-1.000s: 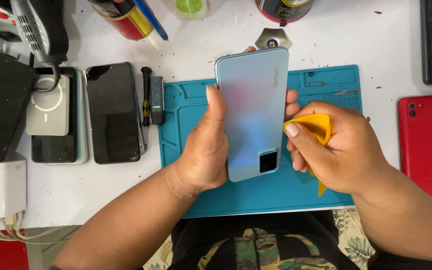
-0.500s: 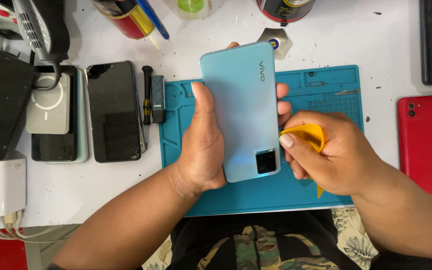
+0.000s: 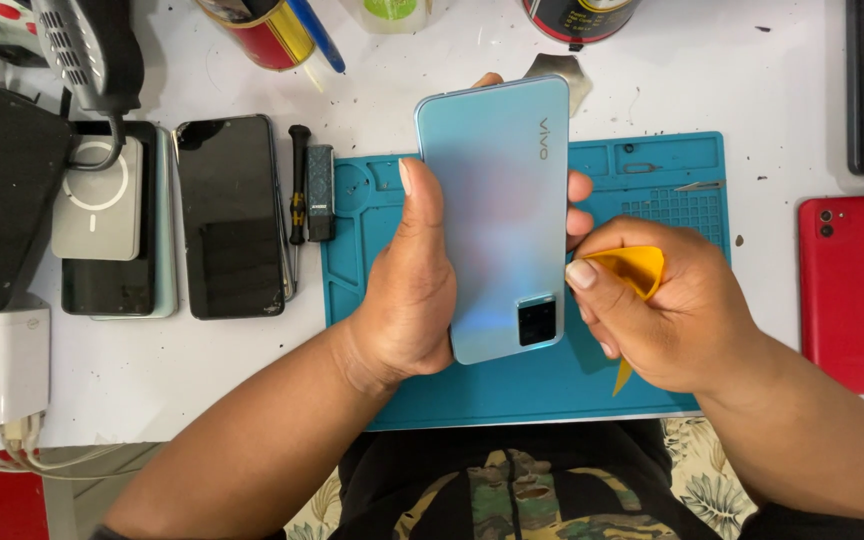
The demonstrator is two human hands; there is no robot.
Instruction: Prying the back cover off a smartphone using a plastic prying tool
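Tilting the phone point(image 3: 497, 215) a bit straighter over the mat point(image 3: 652, 170), my left hand point(image 3: 407, 300) is gripping it while my right hand point(image 3: 672, 310) is pinching the pick point(image 3: 632, 270) against its right edge.

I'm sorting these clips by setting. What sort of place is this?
Most likely a phone repair bench. The left hand holds a light blue phone over a teal repair mat, the right hand grips a yellow pry pick, and other phones lie nearby.
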